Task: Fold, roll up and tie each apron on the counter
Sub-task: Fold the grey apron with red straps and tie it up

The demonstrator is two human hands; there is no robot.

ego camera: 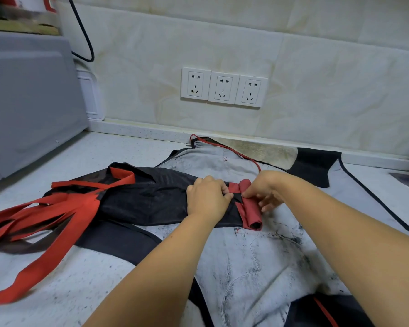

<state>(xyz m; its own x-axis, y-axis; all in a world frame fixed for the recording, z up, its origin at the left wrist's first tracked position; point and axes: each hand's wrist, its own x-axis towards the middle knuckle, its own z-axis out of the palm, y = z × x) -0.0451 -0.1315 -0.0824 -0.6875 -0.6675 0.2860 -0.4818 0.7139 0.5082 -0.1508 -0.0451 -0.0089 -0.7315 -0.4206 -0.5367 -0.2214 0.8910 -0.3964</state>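
The black apron (149, 197) lies folded into a long band across the middle of the counter (118, 154), running left to right in front of me. Its right end is wound into a short red roll (251, 211), with the open end of the roll facing me.

My left hand (207, 197) sits on the band just left of the roll. Its fingers are curled tight and grip the black cloth, with the knuckles up. My right hand (266, 191) comes in from the other side. Its thumb and first finger are narrowed to a pinch on the upper edge of the roll, while the other fingers (268, 205) hang loosely spread beside it. The two hands nearly touch over the roll.

The apron's red straps (45, 215) trail off its left end in loose loops, reaching toward the left edge of the view and down toward me.

Under all this a grey apron (257, 260) is spread flat, smudged with dark marks and edged in black. A thin red cord (224, 147) runs along its far part, near the wall.

To the left stands a grey appliance (29, 102), with a black cable (86, 41) hanging behind it. On the tiled wall (328, 79) straight ahead are three white sockets (223, 87) in a row.
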